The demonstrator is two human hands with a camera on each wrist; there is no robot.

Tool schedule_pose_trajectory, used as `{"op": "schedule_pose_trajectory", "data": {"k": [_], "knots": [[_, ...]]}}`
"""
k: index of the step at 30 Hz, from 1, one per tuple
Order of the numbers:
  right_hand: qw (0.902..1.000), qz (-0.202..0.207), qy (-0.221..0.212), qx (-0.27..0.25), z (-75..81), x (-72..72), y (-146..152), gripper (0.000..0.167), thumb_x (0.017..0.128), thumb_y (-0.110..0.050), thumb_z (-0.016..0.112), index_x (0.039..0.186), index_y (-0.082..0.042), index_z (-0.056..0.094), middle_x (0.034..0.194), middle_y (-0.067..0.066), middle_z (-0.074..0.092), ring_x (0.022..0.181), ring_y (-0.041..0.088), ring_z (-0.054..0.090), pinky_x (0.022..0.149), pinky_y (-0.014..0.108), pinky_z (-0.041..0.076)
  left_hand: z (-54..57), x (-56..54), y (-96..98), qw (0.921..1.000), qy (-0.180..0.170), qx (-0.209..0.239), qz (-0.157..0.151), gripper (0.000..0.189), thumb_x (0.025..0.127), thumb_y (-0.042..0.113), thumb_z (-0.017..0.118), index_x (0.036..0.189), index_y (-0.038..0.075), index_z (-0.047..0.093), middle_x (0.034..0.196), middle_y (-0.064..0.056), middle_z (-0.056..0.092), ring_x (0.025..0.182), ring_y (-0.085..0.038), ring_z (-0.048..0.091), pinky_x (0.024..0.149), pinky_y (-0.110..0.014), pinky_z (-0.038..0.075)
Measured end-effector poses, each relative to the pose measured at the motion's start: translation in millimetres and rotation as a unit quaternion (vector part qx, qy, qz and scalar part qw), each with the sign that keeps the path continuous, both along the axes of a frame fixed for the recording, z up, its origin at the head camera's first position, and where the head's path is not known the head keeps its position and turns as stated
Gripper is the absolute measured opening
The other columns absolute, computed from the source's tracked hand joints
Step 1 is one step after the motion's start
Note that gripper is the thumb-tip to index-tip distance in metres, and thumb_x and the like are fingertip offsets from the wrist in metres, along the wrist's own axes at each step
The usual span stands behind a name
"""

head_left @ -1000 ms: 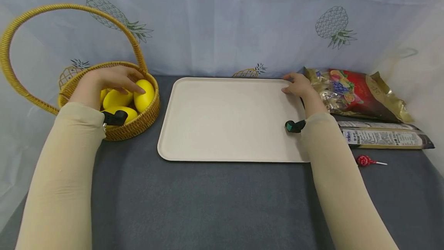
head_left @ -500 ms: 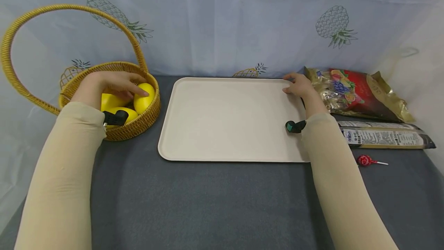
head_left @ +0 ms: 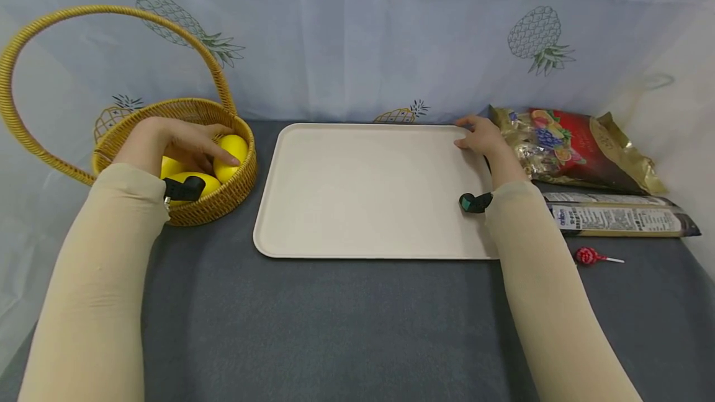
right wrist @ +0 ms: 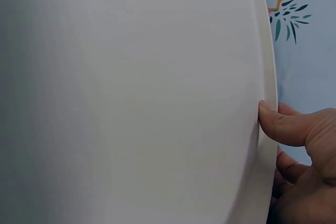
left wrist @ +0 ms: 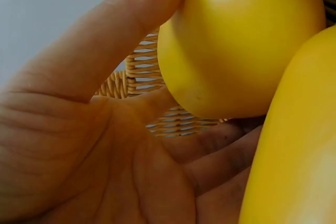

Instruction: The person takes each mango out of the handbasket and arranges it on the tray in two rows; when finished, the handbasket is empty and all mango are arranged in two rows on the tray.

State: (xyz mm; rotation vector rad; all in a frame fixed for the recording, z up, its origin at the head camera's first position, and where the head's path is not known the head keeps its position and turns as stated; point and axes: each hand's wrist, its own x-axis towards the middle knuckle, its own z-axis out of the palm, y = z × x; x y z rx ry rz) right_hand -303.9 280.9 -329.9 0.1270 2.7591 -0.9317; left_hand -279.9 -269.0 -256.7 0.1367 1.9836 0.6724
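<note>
Head view, left hand (head_left: 181, 141): left of the frame, thumb and fingers curled round 1 yellow fruit (head_left: 237, 144) inside the basket (head_left: 244, 185)
Right hand (head_left: 481, 135): upper right of centre, pinching the far edge of the tray (head_left: 363, 191), thumb over the rim
Work at the basket: apparently securing that fruit, the tray steadied meanwhile
Next move: probably calls for a firm hold on the smooth skin and enough height to clear the wicker rim
Fruit count: at least 3, all in the basket; the wrist may hide more
Basket: 1, left
Tray: 1, centre, on the grey surface (head_left: 335, 327)
Red-and-gold bag (head_left: 586, 154): 1, right
Long packets (head_left: 620, 220): seemingly 2, below the bag
Lollipop (head_left: 586, 256): 1, lower still
</note>
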Motion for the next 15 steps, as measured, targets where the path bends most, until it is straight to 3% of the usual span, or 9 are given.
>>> {"op": "schedule_pose_trajectory", "data": {"k": [3, 8, 15], "knots": [[1.0000, 0.001, 0.000, 0.000, -0.7, -0.5, 0.0, 0.057, 0.099, -0.015, 0.058, 0.152, -0.010, 0.037, 0.158, 0.029, 0.025, 0.142, 0.049, 0.030, 0.113, 0.061, 0.035, -2.1, -0.6, -1.9, 0.9999, 0.008, 0.004, 0.006, 0.110, 0.097, 0.039, 0.060, 0.151, 0.011, -0.031, 0.158, -0.030, -0.006, 0.143, -0.048, 0.034, 0.115, -0.049, 0.043], [1.0000, -0.002, 0.000, 0.001, 0.7, 0.6, -0.8, 0.057, 0.099, -0.014, 0.058, 0.152, -0.011, 0.037, 0.159, 0.029, 0.025, 0.143, 0.049, 0.030, 0.114, 0.061, 0.035, -4.0, -0.5, -5.7, 0.9993, 0.028, 0.011, 0.021, 0.103, 0.096, 0.034, 0.064, 0.154, 0.014, -0.019, 0.155, -0.027, 0.005, 0.124, -0.027, 0.057, 0.104, -0.039, 0.053], [1.0000, -0.003, -0.003, -0.001, 0.0, 1.0, -1.1, 0.058, 0.099, -0.015, 0.058, 0.153, -0.012, 0.036, 0.160, 0.028, 0.023, 0.144, 0.048, 0.028, 0.115, 0.061, 0.034, -6.1, 1.1, -11.9, 0.9982, 0.037, 0.038, 0.029, 0.096, 0.097, 0.030, 0.063, 0.153, 0.018, -0.013, 0.149, -0.024, 0.018, 0.112, -0.021, 0.061, 0.102, -0.039, 0.054]]}}
